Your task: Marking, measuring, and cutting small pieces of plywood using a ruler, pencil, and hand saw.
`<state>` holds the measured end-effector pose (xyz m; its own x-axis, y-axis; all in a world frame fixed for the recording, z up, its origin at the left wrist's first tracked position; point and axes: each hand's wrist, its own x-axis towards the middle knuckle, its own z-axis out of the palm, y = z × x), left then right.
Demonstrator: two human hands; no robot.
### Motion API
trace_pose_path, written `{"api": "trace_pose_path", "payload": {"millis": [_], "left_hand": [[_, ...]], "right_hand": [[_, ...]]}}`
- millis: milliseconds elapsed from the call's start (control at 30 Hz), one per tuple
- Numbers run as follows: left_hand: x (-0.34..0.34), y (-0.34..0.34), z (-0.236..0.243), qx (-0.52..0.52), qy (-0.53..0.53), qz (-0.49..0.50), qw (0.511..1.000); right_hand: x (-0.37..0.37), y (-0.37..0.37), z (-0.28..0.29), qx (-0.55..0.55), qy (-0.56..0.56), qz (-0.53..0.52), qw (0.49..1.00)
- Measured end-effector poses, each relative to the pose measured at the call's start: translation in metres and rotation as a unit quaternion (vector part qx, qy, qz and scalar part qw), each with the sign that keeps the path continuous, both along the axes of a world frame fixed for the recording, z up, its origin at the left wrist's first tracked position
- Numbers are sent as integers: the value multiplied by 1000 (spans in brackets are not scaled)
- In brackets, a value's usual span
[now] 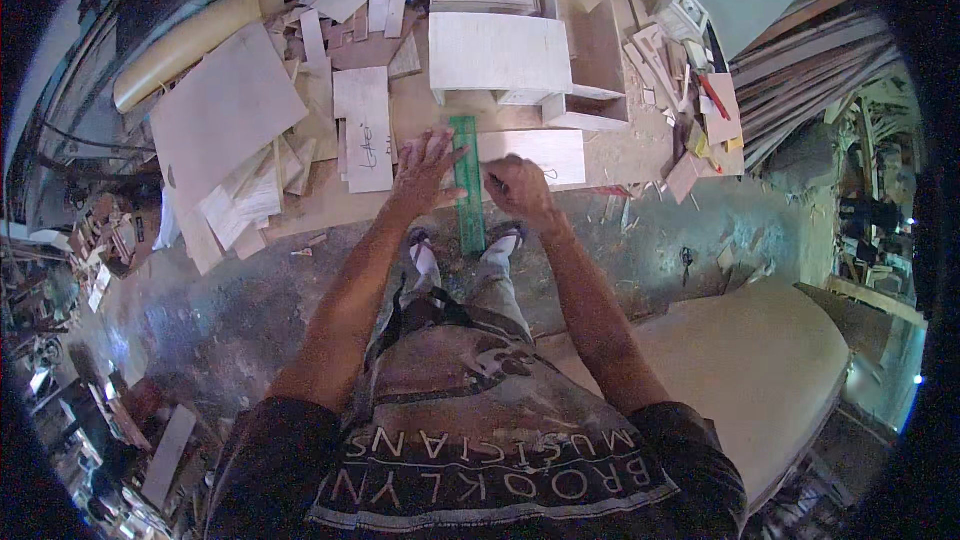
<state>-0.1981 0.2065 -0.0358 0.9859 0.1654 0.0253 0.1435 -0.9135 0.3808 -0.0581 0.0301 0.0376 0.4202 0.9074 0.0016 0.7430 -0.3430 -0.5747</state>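
Note:
A green see-through ruler [467, 180] lies across a pale flat board [560, 153] at the table's front edge, its near end sticking out over the edge. My left hand [425, 172] rests flat with fingers spread, its thumb and fingertips against the ruler's left side. Close to the ruler's right side, my right hand [518, 187] is curled closed over the pale board. What its fingers hold, if anything, is too small and dark to make out. Left of my left hand lies another pale board [364, 130] with pencil marks.
Pale box-shaped wooden pieces [498, 52] stand at the table's back middle. Scrap wood and a red-handled tool [714, 96] lie at the right. Large thin sheets [230, 105] and a rolled sheet [205, 40] crowd the left. A big curved board [720, 370] lies low at the right.

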Motion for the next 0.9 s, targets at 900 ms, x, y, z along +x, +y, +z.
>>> {"api": "trace_pose_path", "payload": {"millis": [900], "left_hand": [[6,-1,27,-73,60,-34,995]], "right_hand": [[-111,-18,-21,-200,70,-235,949]]}}
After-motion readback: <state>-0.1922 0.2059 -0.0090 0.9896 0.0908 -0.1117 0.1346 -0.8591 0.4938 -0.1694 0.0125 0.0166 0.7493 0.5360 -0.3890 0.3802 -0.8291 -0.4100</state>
